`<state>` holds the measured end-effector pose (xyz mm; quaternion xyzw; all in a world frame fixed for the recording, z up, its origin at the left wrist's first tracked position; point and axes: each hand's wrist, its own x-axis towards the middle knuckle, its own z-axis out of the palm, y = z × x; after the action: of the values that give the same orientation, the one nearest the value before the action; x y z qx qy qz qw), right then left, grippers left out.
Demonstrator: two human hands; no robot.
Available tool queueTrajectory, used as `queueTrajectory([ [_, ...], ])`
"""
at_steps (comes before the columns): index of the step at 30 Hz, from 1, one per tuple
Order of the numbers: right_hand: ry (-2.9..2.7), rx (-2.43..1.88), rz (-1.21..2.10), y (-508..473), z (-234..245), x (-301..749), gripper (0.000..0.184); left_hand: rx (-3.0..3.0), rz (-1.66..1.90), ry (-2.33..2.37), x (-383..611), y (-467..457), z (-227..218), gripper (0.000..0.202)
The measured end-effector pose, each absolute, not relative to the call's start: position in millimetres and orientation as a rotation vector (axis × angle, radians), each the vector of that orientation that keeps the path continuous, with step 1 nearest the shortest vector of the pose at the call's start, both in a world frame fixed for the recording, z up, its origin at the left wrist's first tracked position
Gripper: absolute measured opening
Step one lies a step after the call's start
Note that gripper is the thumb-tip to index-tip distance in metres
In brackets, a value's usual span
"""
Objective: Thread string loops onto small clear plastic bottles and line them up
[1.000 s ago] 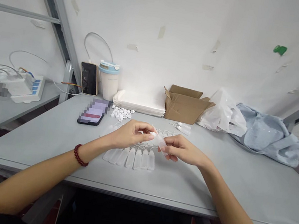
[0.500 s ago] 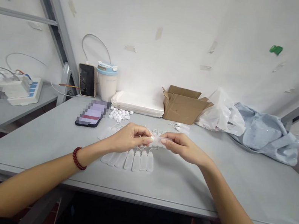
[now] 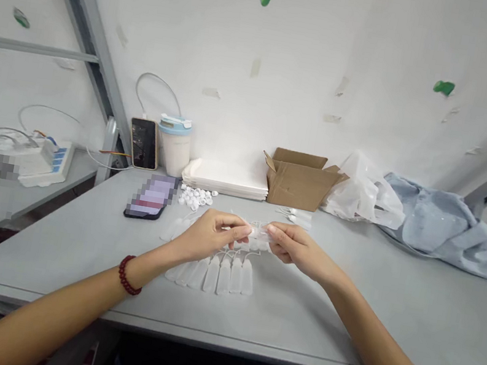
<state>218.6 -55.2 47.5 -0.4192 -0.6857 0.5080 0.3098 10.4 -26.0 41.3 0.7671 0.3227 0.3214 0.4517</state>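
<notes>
Front-left of cardboard box (image 3: 296,185): left hand (image 3: 209,236) and right hand (image 3: 300,248), fingers clamped on opposite ends of translucent bottle (image 3: 264,234); uneven squeeze could pop it loose.

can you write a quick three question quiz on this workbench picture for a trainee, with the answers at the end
1. True or false: the white plastic bag sits between the cardboard box and the light blue cloth.

2. Fill in the blank: just behind the left hand, the wrist wears a dark red beaded ____.

3. What lies in a row on the table, between the front edge and the spot where the left hand and the right hand meet?

Key:
1. True.
2. Bracelet.
3. Translucent bottles.
</notes>
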Motion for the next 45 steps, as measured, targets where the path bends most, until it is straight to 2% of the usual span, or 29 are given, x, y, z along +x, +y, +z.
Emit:
queueTrajectory([
  [2, -1.824, -1.132, 1.308, -55.6, 46.8, 218.4, 0.042, 1.895, 0.714, 0.782, 10.2, -26.1, 41.9, 0.032],
  [4, -1.834, -1.147, 1.286, -55.1, 44.8, 217.5, 0.043, 1.943, 0.715, 0.773, 9.9, -26.2, 39.3, 0.030],
  [7, -1.816, -1.153, 1.295, -53.8, 42.1, 215.2, 0.043, 2.153, 0.898, 0.792, 10.0, -26.6, 32.8, 0.020],
  [10, -1.782, -1.145, 1.329, -53.0, 42.8, 213.7, 0.043, 2.243, 1.013, 0.800, 11.1, -26.5, 30.5, 0.019],
  [18, -1.766, -1.169, 1.361, -53.6, 43.9, 215.0, 0.044, 2.187, 0.699, 0.904, 12.5, -29.5, 41.6, 0.034],
  [25, -1.721, -1.149, 1.383, -53.5, 41.8, 213.1, 0.043, 2.468, 1.057, 0.692, 11.9, -24.2, 27.5, 0.019],
  [28, -1.712, -1.151, 1.395, -53.3, 42.2, 213.1, 0.043, 2.469, 1.070, 0.665, 11.5, -23.6, 25.7, 0.017],
  [31, -1.792, -1.189, 1.213, -53.6, 41.1, 212.5, 0.039, 2.361, 0.987, 0.792, 11.4, -24.8, 30.3, 0.018],
  [35, -1.941, -1.198, 0.635, -53.3, 35.3, 209.5, 0.029, 2.201, 0.882, 0.885, 10.3, -25.1, 36.3, 0.024],
  [37, -1.967, -1.184, 0.500, -52.8, 32.4, 207.9, 0.027, 2.223, 0.874, 0.868, 9.6, -24.3, 35.5, 0.024],
  [42, -1.943, -1.209, 0.729, -51.2, 29.1, 208.0, 0.033, 2.549, 1.133, 0.663, 9.1, -21.8, 28.3, 0.014],
  [45, -1.873, -1.188, 0.836, -51.6, 28.6, 208.4, 0.035, 2.517, 1.106, 0.682, 8.0, -20.4, 31.4, 0.014],
])
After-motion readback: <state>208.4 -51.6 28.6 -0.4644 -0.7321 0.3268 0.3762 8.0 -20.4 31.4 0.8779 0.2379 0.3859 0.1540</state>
